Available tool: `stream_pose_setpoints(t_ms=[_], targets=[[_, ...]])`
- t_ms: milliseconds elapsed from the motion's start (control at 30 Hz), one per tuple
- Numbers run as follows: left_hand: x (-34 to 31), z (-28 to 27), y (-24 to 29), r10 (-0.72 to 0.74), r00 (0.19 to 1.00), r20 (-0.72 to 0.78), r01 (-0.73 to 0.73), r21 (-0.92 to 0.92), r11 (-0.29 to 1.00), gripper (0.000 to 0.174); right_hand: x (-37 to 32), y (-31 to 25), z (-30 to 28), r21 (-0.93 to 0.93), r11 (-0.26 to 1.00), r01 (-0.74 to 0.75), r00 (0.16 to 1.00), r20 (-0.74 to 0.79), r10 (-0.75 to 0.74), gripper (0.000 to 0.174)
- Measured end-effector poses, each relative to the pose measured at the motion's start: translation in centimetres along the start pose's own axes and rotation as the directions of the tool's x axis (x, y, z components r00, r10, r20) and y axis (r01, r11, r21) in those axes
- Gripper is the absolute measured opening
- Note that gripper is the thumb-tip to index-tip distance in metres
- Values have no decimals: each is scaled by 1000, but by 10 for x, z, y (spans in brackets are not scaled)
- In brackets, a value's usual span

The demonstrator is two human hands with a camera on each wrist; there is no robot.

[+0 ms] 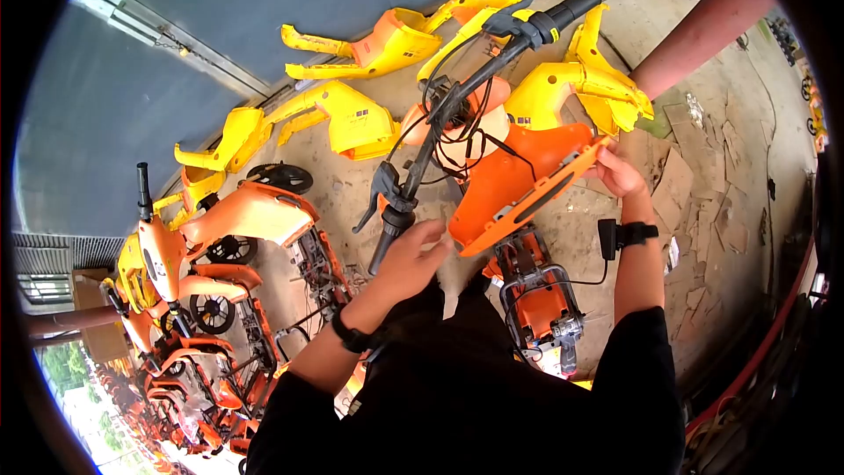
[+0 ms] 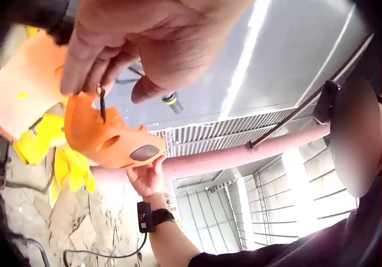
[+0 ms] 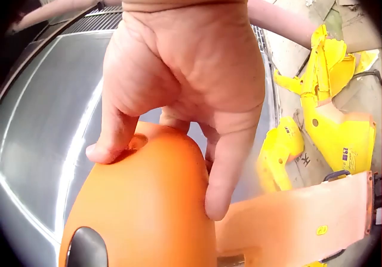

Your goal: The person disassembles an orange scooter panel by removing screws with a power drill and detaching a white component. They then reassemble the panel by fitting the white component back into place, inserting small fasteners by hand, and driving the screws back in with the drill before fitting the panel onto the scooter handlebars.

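Note:
My right hand grips one end of an orange plastic scooter cover, thumb on one side and fingers on the other. In the right wrist view the smooth outer face of the cover shows, with a dark oval window in it. My left hand is beside the cover's other end, close to the black handlebar, fingers loosely extended. In the left wrist view its fingertips overlap the cover's edge, where a short dark strip hangs. Cables dangle from the handlebar in front of the pale scooter body.
Yellow scooter panels lie along the grey wall. Partly stripped orange scooters crowd the left side. Below me is an open scooter frame with a drill-like tool on it. Flattened cardboard lies right of a pink pipe.

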State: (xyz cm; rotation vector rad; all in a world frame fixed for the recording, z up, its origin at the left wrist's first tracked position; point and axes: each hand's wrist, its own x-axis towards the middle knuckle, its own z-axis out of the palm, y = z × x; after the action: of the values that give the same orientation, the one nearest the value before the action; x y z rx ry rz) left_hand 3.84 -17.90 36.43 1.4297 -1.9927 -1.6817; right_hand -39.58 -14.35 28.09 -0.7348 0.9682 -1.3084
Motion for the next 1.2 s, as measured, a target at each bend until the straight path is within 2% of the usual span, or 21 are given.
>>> stream_pose_setpoints(t_ms=[33, 67, 133, 167, 233, 333, 400, 433, 500, 600, 700, 733, 833, 867, 967, 1000, 1033, 1067, 1100, 1133, 1200], targets=[[5, 13, 1, -22, 999, -44, 28, 122, 992, 59, -8, 0, -3, 28, 1000, 6, 1000, 4, -6, 34], [23, 30, -28, -53, 996, -78, 58, 59, 997, 70, -14, 0, -7, 55, 998, 15, 1000, 7, -16, 34], [47, 49, -27, -185, 976, -115, 149, -270, 951, 66, -26, -1, -17, 95, 995, 22, 1000, 6, -22, 35], [62, 54, -25, -249, 962, -116, 178, -426, 887, 64, -31, -2, -23, 99, 995, 14, 1000, 23, -16, 36], [94, 59, -30, -245, 967, -70, 135, -675, 725, 52, -41, -4, -33, 107, 994, 3, 998, 55, -9, 37], [127, 61, -15, -138, 990, -18, 46, -895, 444, 34, -54, -9, -41, 86, 996, 19, 998, 61, -24, 39], [139, 58, 3, -3, 1000, 20, 20, -972, 234, 22, -60, -13, -39, 85, 996, 28, 998, 54, -33, 40], [140, 58, 10, 36, 999, -9, -15, -988, 152, 21, -62, -13, -36, 58, 998, 28, 1000, 9, -29, 38], [128, 45, 43, 38, 999, 39, 36, -996, 86, 17, -62, -18, -21, 6, 1000, 24, 997, -77, -24, 35], [137, 42, 41, 45, 999, -28, -29, -999, 24, 20, -45, -19, 0, -71, 997, -17, 996, -90, 10, 36], [177, 50, 21, -194, 974, -117, -130, -990, -54, 27, -13, -15, 18, -126, 991, -54, 991, -132, 37, 42], [184, 51, 20, -209, 969, -131, -144, -988, -48, 33, -2, -16, 23, -133, 990, -54, 992, -125, 37, 42], [172, 33, 42, -278, 951, 138, 154, -987, 36, 34, 28, -25, 38, -140, 990, -26, 996, -88, 13, 43], [172, 26, 43, -323, 924, 206, 221, -975, 10, 38, 36, -28, 42, -134, 991, -29, 996, -89, 17, 43], [161, 13, 49, -257, 924, 283, 340, -915, 217, 44, 60, -34, 55, -150, 987, -51, 998, -49, 44, 43], [155, 9, 56, -327, 910, 256, 376, -842, 387, 45, 68, -33, 59, -163, 985, -57, 998, -46, 50, 42], [146, 4, 62, -280, 938, 205, 341, -687, 642, 46, 74, -32, 62, -176, 982, -63, 998, -43, 56, 42], [135, -2, 68, -219, 961, 169, 274, -471, 839, 47, 78, -34, 68, -194, 979, -65, 998, -36, 59, 41], [126, -7, 69, -149, 977, 151, 179, -212, 961, 48, 84, -34, 71, -196, 978, -65, 998, -39, 58, 41], [119, -9, 62, -18, 1000, -26, 19, 59, 998, 43, 89, -33, 73, -196, 978, -65, 997, -45, 57, 41], [80, -23, 79, 110, 977, -181, -86, 132, 987, 41, 94, -32, 76, -185, 980, -71, 997, -52, 63, 42]])
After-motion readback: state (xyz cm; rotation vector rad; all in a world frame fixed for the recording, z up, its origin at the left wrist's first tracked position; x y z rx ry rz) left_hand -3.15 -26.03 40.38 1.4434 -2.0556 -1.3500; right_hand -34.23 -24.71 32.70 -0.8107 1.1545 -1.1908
